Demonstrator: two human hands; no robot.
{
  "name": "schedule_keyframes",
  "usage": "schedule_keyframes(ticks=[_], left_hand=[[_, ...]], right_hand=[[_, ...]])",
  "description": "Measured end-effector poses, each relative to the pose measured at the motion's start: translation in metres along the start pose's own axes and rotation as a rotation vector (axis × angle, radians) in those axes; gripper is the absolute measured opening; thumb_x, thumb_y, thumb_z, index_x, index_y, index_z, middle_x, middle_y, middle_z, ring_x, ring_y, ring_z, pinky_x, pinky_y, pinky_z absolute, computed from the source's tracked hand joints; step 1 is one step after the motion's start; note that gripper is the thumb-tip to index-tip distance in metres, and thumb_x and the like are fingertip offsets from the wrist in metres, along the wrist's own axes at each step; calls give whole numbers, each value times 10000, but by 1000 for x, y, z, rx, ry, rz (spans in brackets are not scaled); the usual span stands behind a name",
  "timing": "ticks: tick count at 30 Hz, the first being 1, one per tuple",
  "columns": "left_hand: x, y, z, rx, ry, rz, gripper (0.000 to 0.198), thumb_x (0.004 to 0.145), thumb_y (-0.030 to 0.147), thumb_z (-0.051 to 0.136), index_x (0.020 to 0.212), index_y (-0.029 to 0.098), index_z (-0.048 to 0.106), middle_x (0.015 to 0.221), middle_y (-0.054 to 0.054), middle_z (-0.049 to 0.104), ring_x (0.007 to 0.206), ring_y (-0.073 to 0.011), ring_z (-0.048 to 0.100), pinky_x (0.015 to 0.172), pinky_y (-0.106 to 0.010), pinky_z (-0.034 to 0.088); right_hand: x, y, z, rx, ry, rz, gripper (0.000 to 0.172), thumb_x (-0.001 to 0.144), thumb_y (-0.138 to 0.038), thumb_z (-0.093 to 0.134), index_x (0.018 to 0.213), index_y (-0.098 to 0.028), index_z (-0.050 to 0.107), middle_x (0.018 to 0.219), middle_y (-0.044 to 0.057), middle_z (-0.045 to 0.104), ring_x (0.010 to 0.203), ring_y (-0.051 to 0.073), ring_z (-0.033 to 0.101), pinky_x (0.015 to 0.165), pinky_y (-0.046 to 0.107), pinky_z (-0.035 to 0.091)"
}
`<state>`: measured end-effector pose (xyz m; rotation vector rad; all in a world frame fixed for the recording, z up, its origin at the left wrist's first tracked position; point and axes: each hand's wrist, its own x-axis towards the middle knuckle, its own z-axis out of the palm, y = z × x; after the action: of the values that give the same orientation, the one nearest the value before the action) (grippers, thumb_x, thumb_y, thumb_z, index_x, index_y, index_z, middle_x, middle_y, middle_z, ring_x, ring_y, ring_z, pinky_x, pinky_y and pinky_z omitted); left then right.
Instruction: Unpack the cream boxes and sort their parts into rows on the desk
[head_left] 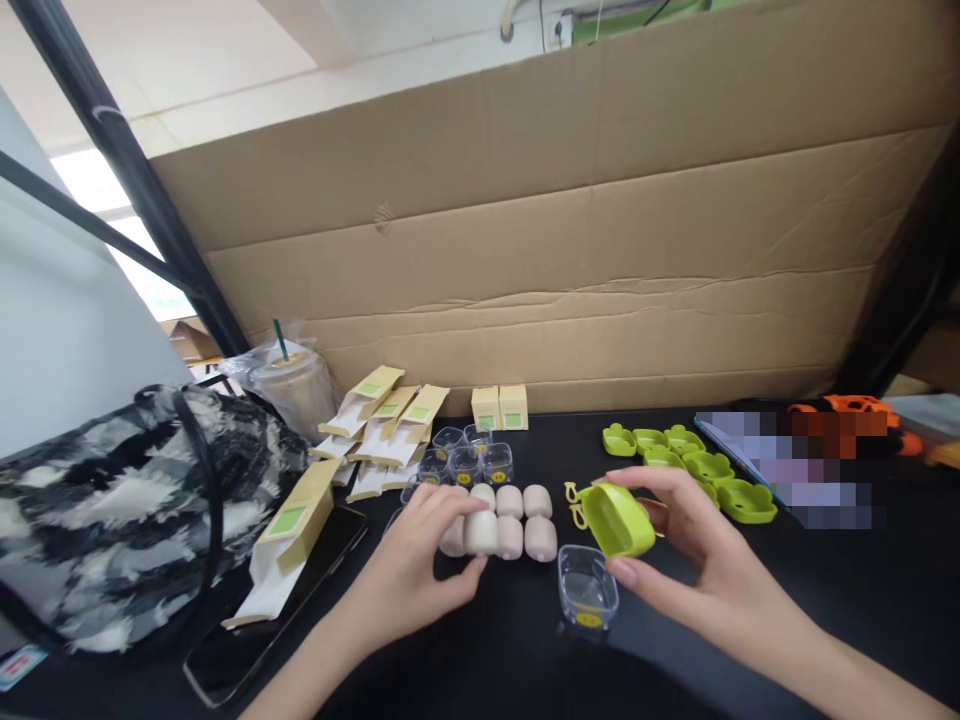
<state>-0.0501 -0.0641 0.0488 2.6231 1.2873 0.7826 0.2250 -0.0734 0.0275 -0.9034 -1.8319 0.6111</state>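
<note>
My right hand [690, 555] holds a lime-green plastic cover [619, 520] between thumb and fingers, tilted, its hollow side partly showing. Just below it on the black table stands an open clear plastic cup [588, 590] with a yellow sticker. My left hand [424, 555] has thumb and index finger closed round a small white barrel-shaped piece [481, 533]. Beside that piece are several similar ones in rows, among them a pale pink piece [540, 538]; my left fingers hide some of them. Two small yellow clips [576, 505] lie left of the green cover.
More clear cups [465, 462] stand behind the pieces, and green covers [709, 467] lie at the right. Left are flattened cartons [390, 420], a phone [277, 610], a bag [135, 500] and a drink cup [292, 385]. Two small boxes [500, 408] stand before a cardboard wall [525, 250].
</note>
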Motion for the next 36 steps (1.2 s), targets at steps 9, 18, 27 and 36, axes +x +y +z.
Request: schedule_keyframes(ticks=[9,18,27,36], left_hand=[[14,-18,-2,51,-89,1,332,705,110,555,1023,204,577,996,-47,617,984,-236,484,890,-406,431],[13,-14,-2,198,-143,29,377,620,60,511,966,200,566,964,-49,545,971,-246,438,891,-411,418],[20,-13,5,213,-159,112,350,593,71,510,915,207,523,941,-34,530,971,-243,412,957,-433,374],[22,-22,14,332,-137,153,393,637,344,758,949,205,564,928,-47,541,969,-275,481,961,-509,392]], right_hand=[[-1,-3,7,78,43,44,411,799,-262,641,1168,-273,459,1097,55,615,998,226,630,753,315,575],[-3,-6,7,70,49,41,429,788,-247,653,1171,-288,463,1145,50,610,1036,226,623,770,293,565],[-3,-5,8,69,51,35,424,796,-245,640,1175,-287,455,1152,52,605,1045,227,619,764,288,565],[-3,-7,8,85,24,67,428,806,-271,634,1180,-327,435,1165,32,592,1068,223,600,789,286,545]])
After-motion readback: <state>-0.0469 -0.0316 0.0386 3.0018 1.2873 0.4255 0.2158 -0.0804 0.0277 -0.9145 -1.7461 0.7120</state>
